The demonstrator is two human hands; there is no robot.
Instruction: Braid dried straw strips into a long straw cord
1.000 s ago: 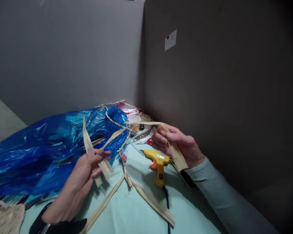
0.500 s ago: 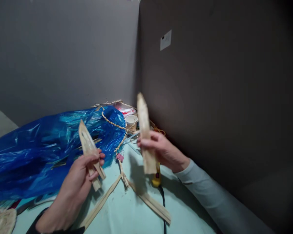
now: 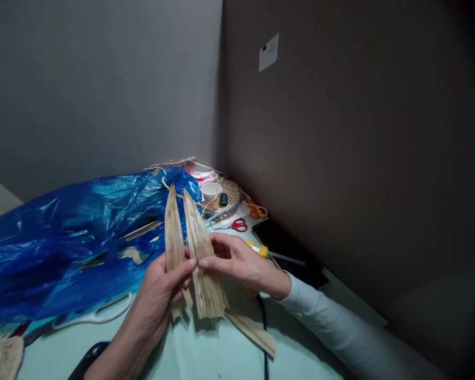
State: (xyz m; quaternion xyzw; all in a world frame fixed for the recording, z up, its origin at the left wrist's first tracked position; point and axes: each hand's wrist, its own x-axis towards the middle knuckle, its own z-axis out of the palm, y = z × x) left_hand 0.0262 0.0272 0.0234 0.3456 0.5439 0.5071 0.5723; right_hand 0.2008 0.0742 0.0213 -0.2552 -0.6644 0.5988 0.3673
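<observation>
My left hand [image 3: 154,290] is closed on a narrow, dried straw-coloured husk [image 3: 173,224], pointed end up. My right hand [image 3: 243,264] pinches a wider, ribbed dried husk [image 3: 208,295] with its tip also upward. The two husks stand side by side above the table, a slim gap between their tips. My left thumb touches the edge of the wider one. Below my right hand lies a flat husk strip [image 3: 253,332], partly hidden by the held husk. Behind my right wrist shows a yellow tool [image 3: 261,249] with a black cord.
A blue plastic bag [image 3: 71,232] covers the left, with husk scraps on it. At the back are a woven basket [image 3: 231,195], a white cup [image 3: 211,190], a thread spool [image 3: 223,199], red scissors [image 3: 239,225] and orange scissors [image 3: 257,210]. White-handled scissors [image 3: 106,311] lie front left.
Both hands have come together, the right moving left and down, the left moving right. The husk in the right hand now shows its broad face beside the left one.
</observation>
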